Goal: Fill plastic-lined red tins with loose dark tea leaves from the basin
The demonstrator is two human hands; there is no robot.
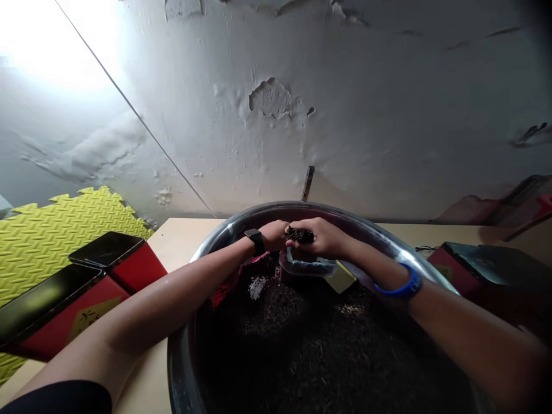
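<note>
Over the far side of a large metal basin (207,237), my two hands meet. My right hand (328,234), with a blue band on its forearm, is closed around a clump of dark tea leaves (299,234). Against its fingertips is my left hand (273,233), wearing a black watch; its fingers look curled, and what they hold is hidden. Just below sits a clear plastic container (313,268), partly covered by my right hand. Loose dark leaves (319,351) fill much of the basin.
A yellow card-like piece (342,278) and a small whitish patch (257,287) lie in the basin. Red boxes with black tops (125,259) stand left on the table (181,230), another red box (457,264) right. Behind are a peeling wall (366,115) and yellow foam mat (69,221).
</note>
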